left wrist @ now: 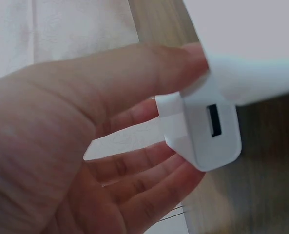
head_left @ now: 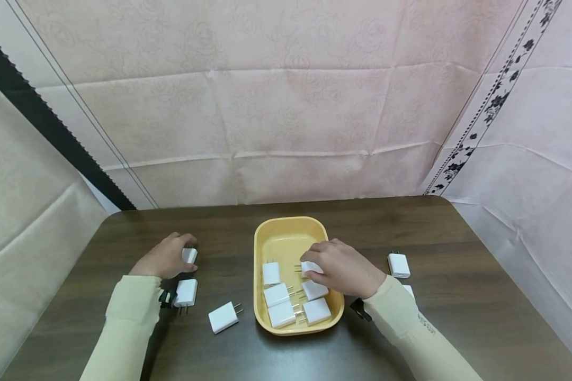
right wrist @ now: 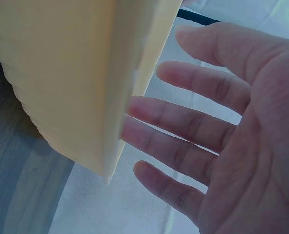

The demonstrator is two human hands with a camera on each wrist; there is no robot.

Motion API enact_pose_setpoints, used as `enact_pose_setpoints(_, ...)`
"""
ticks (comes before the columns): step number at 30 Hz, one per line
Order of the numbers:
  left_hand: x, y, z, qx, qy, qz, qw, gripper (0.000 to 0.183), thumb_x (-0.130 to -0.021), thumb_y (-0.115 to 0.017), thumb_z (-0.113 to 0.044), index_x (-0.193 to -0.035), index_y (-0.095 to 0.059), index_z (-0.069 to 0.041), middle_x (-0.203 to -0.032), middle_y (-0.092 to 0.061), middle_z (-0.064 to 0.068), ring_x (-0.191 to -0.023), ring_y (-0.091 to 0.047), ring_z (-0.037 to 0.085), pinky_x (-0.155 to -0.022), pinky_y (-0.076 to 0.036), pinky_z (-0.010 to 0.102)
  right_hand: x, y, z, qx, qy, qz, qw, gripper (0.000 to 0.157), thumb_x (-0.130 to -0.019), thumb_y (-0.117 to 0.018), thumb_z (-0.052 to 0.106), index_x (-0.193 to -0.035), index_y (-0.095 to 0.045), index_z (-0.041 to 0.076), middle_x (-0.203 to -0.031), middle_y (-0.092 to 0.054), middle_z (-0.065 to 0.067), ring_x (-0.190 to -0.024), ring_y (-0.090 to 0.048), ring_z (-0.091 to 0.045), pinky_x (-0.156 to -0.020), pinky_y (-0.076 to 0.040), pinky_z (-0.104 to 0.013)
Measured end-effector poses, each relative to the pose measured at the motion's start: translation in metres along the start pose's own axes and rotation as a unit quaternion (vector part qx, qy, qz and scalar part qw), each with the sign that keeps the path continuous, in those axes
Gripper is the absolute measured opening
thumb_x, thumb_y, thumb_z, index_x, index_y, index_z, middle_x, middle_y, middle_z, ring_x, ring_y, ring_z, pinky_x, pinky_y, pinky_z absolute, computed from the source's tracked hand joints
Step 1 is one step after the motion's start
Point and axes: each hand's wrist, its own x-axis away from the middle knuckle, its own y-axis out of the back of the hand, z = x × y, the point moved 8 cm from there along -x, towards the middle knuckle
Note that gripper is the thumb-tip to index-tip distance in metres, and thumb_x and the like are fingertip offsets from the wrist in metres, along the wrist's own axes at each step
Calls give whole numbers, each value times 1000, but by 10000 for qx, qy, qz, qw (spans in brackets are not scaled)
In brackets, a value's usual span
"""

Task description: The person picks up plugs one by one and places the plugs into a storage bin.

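My left hand (head_left: 164,257) is at the left of the table, its thumb and fingers around a white USB charger plug (head_left: 189,255). In the left wrist view that plug (left wrist: 215,141) shows its USB port, with fingertips against its side; a nearer white charger (left wrist: 256,44) covers the thumb tip. My right hand (head_left: 343,268) reaches over the right rim of a yellow tray (head_left: 291,233), beside a charger (head_left: 310,267) inside it. The right wrist view shows its fingers (right wrist: 183,122) fairly straight and spread, nothing visible between them. Several white chargers lie in the tray, prongs mostly facing inward.
One charger (head_left: 186,292) lies just below my left hand, another (head_left: 223,317) left of the tray. To the right lie a charger (head_left: 399,265) and one partly hidden by my right sleeve (head_left: 395,312). Pale cloth (head_left: 295,121) hangs behind the brown table (head_left: 219,227).
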Motion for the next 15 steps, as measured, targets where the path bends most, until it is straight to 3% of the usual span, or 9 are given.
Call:
enact_pose_setpoints(7,0,-1,3,-95,72,-11,9999,60,-82,-84,-16,-134,-57,1,-130,-61,31,-106,-63,43,-88,-55,64,0,0,0,-107,-86,68,9999,26,-93,-75,29,-113,-75,12,-108,-76,-3,-95,-69,-16,-88,-53,-39)
enact_pose_setpoints(15,1,0,3,-97,-21,-126,9999,49,-84,-80,-8,-128,-61,0,-123,-64,29,-96,-65,38,-84,-58,60,1,2,0,-92,-78,31,9999,26,-93,-75,29,-113,-75,12,-108,-76,-3,-95,-69,-15,-89,-53,-39)
